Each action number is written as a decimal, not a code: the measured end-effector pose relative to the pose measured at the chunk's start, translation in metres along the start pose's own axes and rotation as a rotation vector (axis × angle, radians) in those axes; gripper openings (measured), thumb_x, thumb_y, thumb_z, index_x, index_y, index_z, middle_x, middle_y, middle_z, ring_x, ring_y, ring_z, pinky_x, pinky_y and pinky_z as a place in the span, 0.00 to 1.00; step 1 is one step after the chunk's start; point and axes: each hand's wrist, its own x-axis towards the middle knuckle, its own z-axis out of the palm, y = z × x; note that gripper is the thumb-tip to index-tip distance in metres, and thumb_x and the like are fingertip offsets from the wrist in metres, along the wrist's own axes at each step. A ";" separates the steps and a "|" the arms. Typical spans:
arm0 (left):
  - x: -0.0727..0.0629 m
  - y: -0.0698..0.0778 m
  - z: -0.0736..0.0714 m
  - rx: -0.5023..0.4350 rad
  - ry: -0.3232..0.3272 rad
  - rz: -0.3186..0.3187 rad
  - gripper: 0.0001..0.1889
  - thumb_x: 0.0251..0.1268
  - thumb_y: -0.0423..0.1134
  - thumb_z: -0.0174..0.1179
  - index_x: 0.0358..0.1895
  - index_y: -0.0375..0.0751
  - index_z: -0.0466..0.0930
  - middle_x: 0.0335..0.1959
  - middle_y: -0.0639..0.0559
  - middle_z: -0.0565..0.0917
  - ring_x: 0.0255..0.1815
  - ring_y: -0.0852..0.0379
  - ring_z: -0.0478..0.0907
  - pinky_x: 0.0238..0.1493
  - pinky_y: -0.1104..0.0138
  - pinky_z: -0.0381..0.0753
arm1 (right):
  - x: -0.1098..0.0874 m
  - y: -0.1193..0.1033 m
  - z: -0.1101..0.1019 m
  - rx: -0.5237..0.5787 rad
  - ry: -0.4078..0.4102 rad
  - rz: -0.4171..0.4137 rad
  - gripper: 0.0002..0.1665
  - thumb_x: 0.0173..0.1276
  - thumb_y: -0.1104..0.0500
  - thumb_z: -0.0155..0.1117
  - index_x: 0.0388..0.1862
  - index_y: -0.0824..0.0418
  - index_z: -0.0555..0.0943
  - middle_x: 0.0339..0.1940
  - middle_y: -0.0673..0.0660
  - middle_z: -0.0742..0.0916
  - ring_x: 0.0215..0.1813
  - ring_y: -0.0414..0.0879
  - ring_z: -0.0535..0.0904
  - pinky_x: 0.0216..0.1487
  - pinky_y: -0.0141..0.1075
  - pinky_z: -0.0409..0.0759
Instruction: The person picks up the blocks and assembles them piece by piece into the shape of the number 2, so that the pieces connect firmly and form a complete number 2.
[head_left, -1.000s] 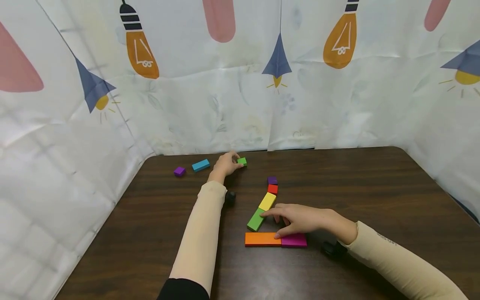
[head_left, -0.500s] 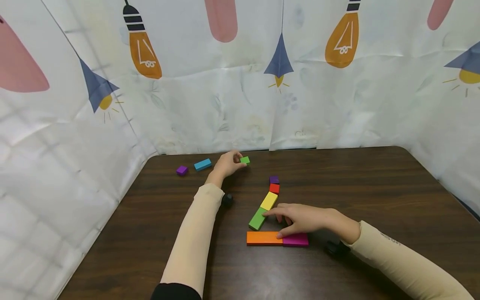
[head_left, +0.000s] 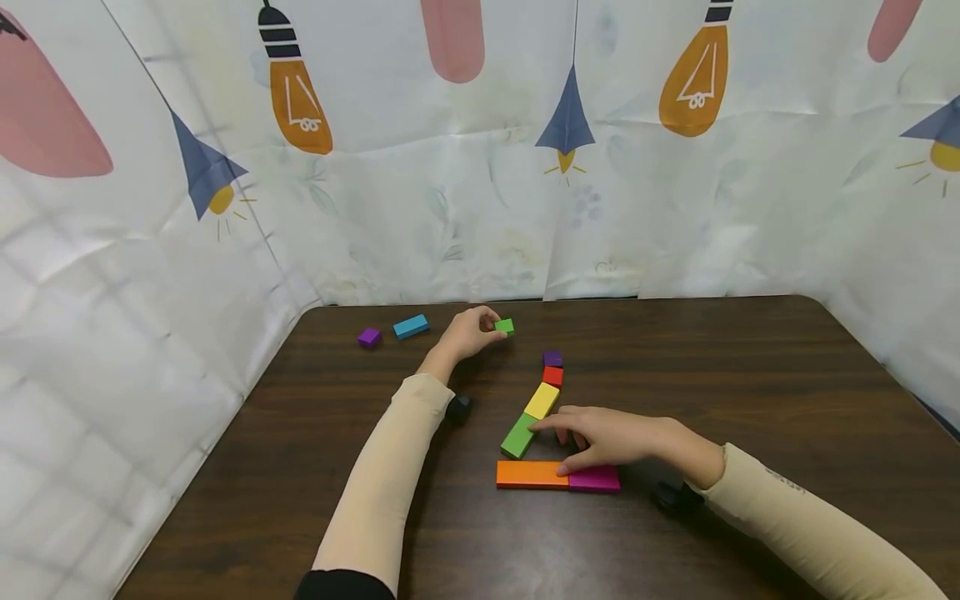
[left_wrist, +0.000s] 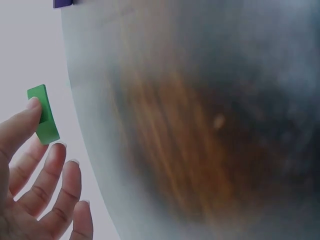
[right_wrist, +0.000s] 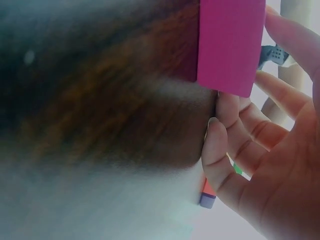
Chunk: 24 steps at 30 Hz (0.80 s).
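Note:
At the far side of the table, my left hand pinches a small green block between thumb and forefinger. The left wrist view shows the thumb on its face, the other fingers spread below. My right hand rests lower down, forefinger touching a longer green block and thumb on an orange block. A magenta block lies end to end with the orange one. From the green block, a yellow block, a red block and a dark purple block run away in a bent line.
A purple block and a blue block lie apart at the back left of the dark wooden table. A patterned white curtain hangs right behind the table's far edge and along its sides.
My left hand has moved a little to the right with the small green block. My right hand keeps its place on the blocks. The whole head view has shifted slightly.

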 end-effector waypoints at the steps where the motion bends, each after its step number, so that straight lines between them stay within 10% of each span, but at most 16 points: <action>1: 0.000 0.001 0.001 0.000 0.001 -0.002 0.18 0.72 0.44 0.67 0.58 0.39 0.80 0.48 0.46 0.81 0.47 0.48 0.77 0.54 0.55 0.76 | 0.000 0.000 0.000 0.000 0.001 -0.002 0.38 0.70 0.47 0.72 0.76 0.53 0.72 0.44 0.45 0.76 0.34 0.36 0.71 0.39 0.32 0.75; 24: 0.001 0.016 0.011 0.003 -0.049 0.034 0.18 0.70 0.44 0.68 0.57 0.38 0.83 0.47 0.46 0.83 0.47 0.49 0.78 0.51 0.57 0.77 | 0.000 0.005 0.000 -0.007 0.010 -0.077 0.38 0.73 0.43 0.68 0.76 0.54 0.71 0.44 0.46 0.76 0.35 0.36 0.71 0.38 0.33 0.75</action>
